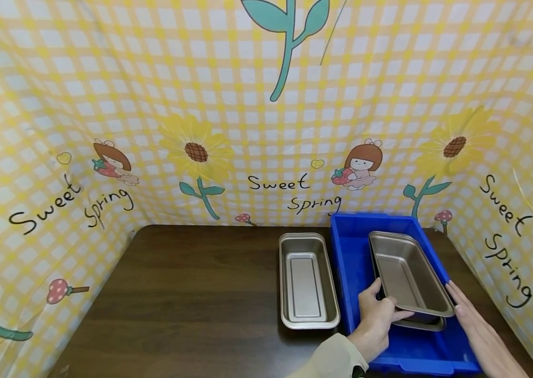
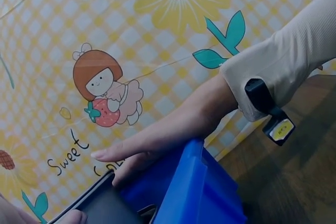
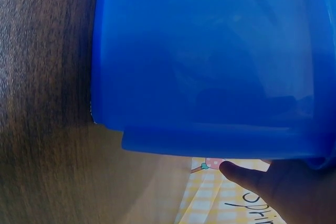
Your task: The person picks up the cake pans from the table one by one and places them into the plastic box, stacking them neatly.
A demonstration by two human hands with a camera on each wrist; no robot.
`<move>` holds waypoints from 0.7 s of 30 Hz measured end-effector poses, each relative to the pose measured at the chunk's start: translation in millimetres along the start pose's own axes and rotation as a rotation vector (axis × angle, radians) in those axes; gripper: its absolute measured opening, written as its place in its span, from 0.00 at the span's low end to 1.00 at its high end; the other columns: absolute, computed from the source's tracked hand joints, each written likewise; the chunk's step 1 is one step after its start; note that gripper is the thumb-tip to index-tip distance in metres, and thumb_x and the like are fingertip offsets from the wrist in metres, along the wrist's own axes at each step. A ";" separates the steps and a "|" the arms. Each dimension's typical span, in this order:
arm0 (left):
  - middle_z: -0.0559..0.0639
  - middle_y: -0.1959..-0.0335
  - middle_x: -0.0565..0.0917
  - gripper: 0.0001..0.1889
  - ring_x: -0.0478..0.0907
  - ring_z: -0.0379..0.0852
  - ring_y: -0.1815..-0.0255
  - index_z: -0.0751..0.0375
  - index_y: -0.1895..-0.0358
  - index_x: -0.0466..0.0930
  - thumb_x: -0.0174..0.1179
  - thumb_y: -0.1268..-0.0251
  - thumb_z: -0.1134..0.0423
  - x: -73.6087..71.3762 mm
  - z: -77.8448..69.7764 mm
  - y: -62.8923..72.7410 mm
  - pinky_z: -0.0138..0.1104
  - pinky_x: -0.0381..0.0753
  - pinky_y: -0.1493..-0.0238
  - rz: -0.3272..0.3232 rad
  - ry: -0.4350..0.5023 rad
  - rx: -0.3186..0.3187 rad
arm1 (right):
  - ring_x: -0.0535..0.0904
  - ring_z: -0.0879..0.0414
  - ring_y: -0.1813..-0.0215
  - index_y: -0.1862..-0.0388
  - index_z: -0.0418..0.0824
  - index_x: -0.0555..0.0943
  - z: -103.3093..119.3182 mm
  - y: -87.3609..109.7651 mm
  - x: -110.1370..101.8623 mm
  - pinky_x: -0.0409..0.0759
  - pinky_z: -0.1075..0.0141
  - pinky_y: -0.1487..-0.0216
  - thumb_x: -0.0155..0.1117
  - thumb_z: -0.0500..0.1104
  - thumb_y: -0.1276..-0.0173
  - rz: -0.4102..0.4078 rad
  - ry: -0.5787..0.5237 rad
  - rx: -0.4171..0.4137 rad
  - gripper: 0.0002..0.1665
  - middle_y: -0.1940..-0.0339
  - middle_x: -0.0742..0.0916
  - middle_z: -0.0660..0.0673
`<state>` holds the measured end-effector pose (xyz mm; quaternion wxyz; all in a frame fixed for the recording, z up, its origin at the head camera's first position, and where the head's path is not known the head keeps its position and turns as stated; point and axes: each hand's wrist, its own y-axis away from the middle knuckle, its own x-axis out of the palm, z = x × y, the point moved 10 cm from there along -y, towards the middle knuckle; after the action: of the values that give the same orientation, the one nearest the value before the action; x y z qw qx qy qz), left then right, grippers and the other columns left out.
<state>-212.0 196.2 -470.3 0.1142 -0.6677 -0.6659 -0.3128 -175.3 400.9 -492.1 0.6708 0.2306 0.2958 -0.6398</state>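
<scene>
My left hand [image 1: 376, 319] pinches the near left rim of a bronze-coloured loaf pan [image 1: 408, 273], thumb on the rim and a finger underneath. This pan sits tilted above a second loaf pan [image 1: 421, 324], whose near edge shows below it, inside a blue plastic bin [image 1: 352, 273]. My right hand [image 1: 476, 323] has its fingers extended along the upper pan's near right corner, by the bin's right wall. In the left wrist view the dark pan edge [image 2: 102, 200] appears beside the right hand [image 2: 157, 148].
Another loaf pan [image 1: 304, 286] stands on the dark wooden table [image 1: 191, 299], just left of the bin. Yellow checked cloth [image 1: 266, 126] with printed flowers and words surrounds the table at the back and both sides.
</scene>
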 end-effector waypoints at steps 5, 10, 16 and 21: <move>0.76 0.46 0.83 0.35 0.85 0.74 0.48 0.88 0.27 0.61 0.44 0.45 0.87 -0.7 -0.2 1.3 0.55 0.90 0.53 0.024 -0.056 -0.049 | 0.33 0.76 0.22 0.10 0.45 0.40 0.9 -0.2 -1.1 0.35 0.92 0.41 0.30 0.49 0.09 -0.017 0.009 -0.005 0.35 0.12 0.47 0.33; 0.75 0.44 0.82 0.35 0.86 0.69 0.50 0.90 0.28 0.60 0.47 0.45 0.84 1.2 -5.2 3.7 0.52 0.90 0.51 0.071 -0.121 -0.072 | 0.33 0.75 0.21 0.10 0.44 0.40 1.4 0.4 -1.5 0.35 0.91 0.41 0.30 0.50 0.09 -0.028 0.000 -0.005 0.35 0.12 0.47 0.32; 0.71 0.38 0.79 0.37 0.77 0.48 0.70 0.89 0.28 0.62 0.48 0.49 0.83 -2.2 -11.4 5.9 0.48 0.91 0.50 0.076 -0.147 -0.064 | 0.29 0.68 0.19 0.10 0.45 0.40 0.4 0.8 0.6 0.27 0.83 0.34 0.29 0.51 0.09 -0.017 -0.006 0.021 0.35 0.12 0.45 0.31; 0.75 0.34 0.75 0.38 0.83 0.55 0.59 0.87 0.27 0.62 0.49 0.49 0.84 -1.5 -11.3 6.6 0.46 0.90 0.49 0.105 -0.172 -0.070 | 0.28 0.64 0.18 0.10 0.45 0.38 -1.0 0.7 1.3 0.25 0.80 0.32 0.28 0.52 0.09 -0.002 -0.022 0.045 0.36 0.12 0.44 0.31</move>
<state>-208.5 188.0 -460.6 0.0497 -0.7296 -0.6259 -0.2711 -174.7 400.7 -493.7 0.6682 0.2381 0.2742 -0.6494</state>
